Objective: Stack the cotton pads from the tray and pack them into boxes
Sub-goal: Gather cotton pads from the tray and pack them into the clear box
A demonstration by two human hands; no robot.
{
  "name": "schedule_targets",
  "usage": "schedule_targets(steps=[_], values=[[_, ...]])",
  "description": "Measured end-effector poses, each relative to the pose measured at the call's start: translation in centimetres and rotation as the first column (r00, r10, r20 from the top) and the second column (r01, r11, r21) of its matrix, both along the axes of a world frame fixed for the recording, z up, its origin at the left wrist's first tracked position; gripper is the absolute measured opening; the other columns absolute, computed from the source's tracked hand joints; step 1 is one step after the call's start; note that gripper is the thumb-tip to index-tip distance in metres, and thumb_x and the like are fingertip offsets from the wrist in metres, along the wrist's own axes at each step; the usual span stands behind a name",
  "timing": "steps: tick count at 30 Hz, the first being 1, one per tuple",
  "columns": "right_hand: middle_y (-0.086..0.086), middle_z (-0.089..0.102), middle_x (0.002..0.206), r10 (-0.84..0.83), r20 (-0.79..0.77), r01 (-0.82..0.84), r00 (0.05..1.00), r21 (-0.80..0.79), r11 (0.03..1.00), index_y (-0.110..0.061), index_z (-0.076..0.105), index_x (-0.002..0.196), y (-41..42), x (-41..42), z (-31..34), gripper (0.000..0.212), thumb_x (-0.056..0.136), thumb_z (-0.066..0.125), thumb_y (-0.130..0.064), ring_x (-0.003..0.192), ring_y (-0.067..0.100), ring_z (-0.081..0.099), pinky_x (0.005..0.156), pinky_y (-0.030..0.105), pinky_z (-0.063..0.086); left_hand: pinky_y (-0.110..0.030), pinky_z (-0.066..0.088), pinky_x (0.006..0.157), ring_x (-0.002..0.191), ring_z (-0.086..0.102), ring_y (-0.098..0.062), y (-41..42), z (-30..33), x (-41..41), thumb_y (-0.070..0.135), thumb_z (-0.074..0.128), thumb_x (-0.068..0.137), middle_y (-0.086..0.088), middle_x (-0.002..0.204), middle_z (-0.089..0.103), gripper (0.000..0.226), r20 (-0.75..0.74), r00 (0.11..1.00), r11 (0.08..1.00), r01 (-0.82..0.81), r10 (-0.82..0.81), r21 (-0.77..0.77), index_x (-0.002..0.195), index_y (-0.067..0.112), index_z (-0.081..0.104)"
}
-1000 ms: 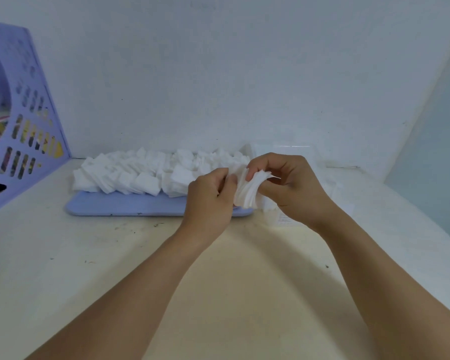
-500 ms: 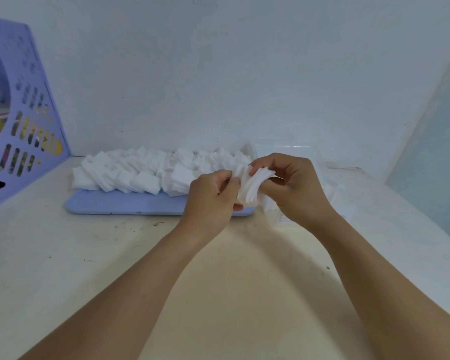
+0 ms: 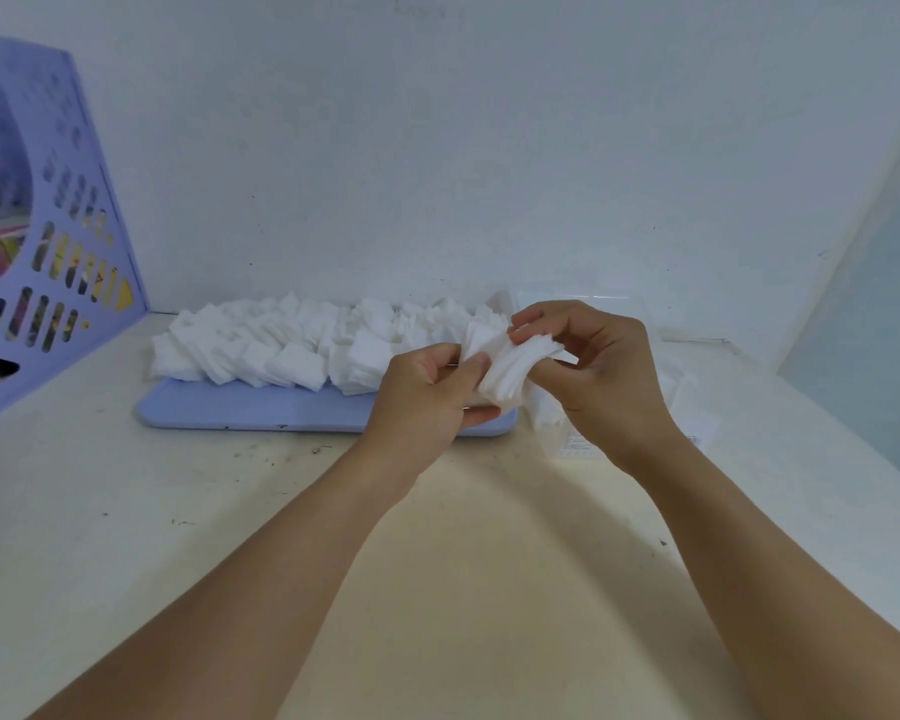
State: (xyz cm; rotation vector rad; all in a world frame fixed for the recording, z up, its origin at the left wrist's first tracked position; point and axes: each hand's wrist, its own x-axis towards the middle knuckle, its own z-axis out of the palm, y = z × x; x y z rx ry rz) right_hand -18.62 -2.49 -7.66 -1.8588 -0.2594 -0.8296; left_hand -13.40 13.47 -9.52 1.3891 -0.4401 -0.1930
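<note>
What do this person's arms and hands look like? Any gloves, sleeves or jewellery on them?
Both arms are bare as far as the picture shows, with no sleeve in view. The left hand and right hand wear no gloves. No ring, watch or bracelet shows on the fingers or wrists. The fingernails that show look short and unpainted. No marks or bandages are visible.

No text can be read anywhere. A white label (image 3: 578, 445) near the right hand (image 3: 601, 379) carries small print, too blurred to make out.
</note>
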Motion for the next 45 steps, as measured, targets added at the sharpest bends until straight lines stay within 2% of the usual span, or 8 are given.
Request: schedule_targets(steps=[7,14,22,27,31,35,40,45], values=[[0.006,0.074,0.103,0.001,0.029,0.001,1.0,-0.084,0.996,-0.014,0.077,0.086,0.1,0.0,-0.1,0.035,0.076,0.065,0.018,0.102,0.014,0.069,0.077,0.018,0.054,-0.033,0.063,0.074,0.086,0.073,-0.018,-0.2,0.3,-0.3,0.028,0.056,0.103,-0.015,0.095,0.075,0.031,-0.039,0.999,1.0,-0.027,0.026,-0.012,0.094,0.005,0.075],[0.014,0.073,0.105,0.051,0.054,-0.056,0.997,0.089,0.994,-0.006,0.075,0.086,0.0,-0.2,0.4,0.034,0.074,0.067,0.024,0.101,0.02,0.071,0.085,0.027,0.056,-0.019,0.057,0.07,0.084,0.074,-0.012,0.1,0.6,-0.4,0.022,0.065,0.096,-0.006,0.093,0.078,0.02,0.062,0.997,0.999,0.036,-0.036,-0.004,0.108,0.008,0.073],[0.008,0.074,0.098,0.045,0.071,-0.059,0.996,0.214,0.975,-0.008,0.071,0.076,-0.1,-0.1,0.4,0.038,0.069,0.062,0.029,0.1,0.017,0.071,0.084,0.024,0.054,-0.028,0.061,0.081,0.094,0.076,-0.02,0.2,0.7,-0.5,0.016,0.07,0.093,-0.005,0.099,0.079,0.016,0.067,0.993,0.995,0.098,-0.096,-0.029,0.108,0.012,0.071],[0.008,0.072,0.106,0.006,0.039,-0.009,0.999,0.099,0.995,-0.005,0.067,0.079,0.2,-0.2,0.1,0.029,0.073,0.059,0.022,0.107,0.016,0.068,0.081,0.024,0.055,-0.027,0.061,0.077,0.091,0.075,-0.015,0.0,0.1,-0.2,0.014,0.059,0.101,-0.004,0.093,0.078,0.014,0.077,0.997,1.0,0.0,-0.002,0.02,0.101,0.012,0.072],[0.015,0.067,0.083,-0.008,0.1,0.0,0.995,0.083,0.997,0.001,0.06,0.078,1.0,-0.8,0.8,0.017,0.07,0.057,0.016,0.078,0.022,0.064,0.066,0.03,0.05,-0.019,0.058,0.066,0.076,0.071,-0.004,-0.2,0.1,-0.1,0.013,0.058,0.101,0.002,0.079,0.073,0.017,0.104,0.991,0.994,-0.094,0.089,0.047,0.097,0.003,0.071],[0.012,0.054,0.069,0.018,0.008,-0.018,1.0,0.032,0.999,0.001,0.056,0.075,0.4,-1.2,1.7,0.017,0.062,0.046,0.005,0.065,0.019,0.047,0.056,0.027,0.037,-0.031,0.062,0.076,0.09,0.073,-0.026,-0.3,0.0,-0.1,0.017,0.058,0.101,-0.024,0.096,0.071,0.024,0.142,0.984,0.992,-0.117,0.109,0.05,0.1,-0.005,0.067],[-0.006,0.069,0.084,-0.023,-0.101,0.018,0.995,-0.05,0.999,-0.012,0.069,0.089,0.4,-0.5,0.8,0.027,0.069,0.053,-0.003,0.077,0.011,0.063,0.065,0.023,0.05,-0.055,0.058,0.087,0.095,0.069,-0.04,-0.4,0.2,-0.6,0.025,0.061,0.093,-0.026,0.098,0.07,0.024,0.155,0.987,0.994,-0.055,0.039,0.098,0.1,0.004,0.072],[0.004,0.071,0.105,0.078,-0.102,-0.07,0.992,0.082,0.994,-0.011,0.066,0.109,-0.3,-0.2,0.5,0.034,0.083,0.066,0.011,0.087,0.015,0.068,0.073,0.027,0.055,-0.026,0.061,0.072,0.094,0.072,-0.017,-0.1,0.5,-0.5,0.008,0.055,0.1,-0.02,0.108,0.072,0.019,-0.016,1.0,0.999,-0.025,0.026,0.026,0.097,0.003,0.072]])
